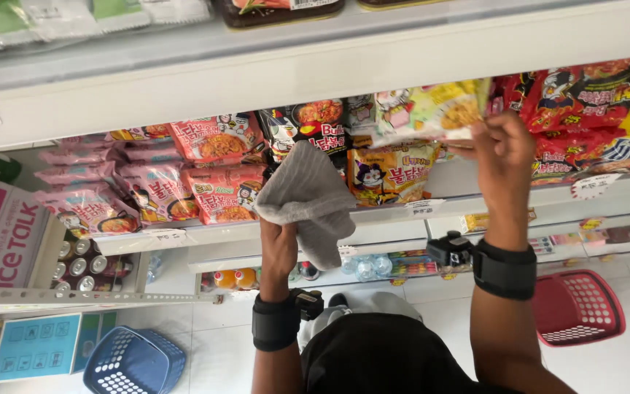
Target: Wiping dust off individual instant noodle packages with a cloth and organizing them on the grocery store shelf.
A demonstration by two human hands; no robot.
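white metal store shelf | pink plastic noodle packets stacked at one end | black and yellow noodle packets mid-shelf | red noodle packets at the other end | white tiled floor: blue plastic basket, red plastic basket

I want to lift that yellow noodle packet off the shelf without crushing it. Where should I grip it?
Pinch the yellow noodle packet by its flat sealed edge, coming from the right, as the right hand does; the packet's middle bulges with the noodles.
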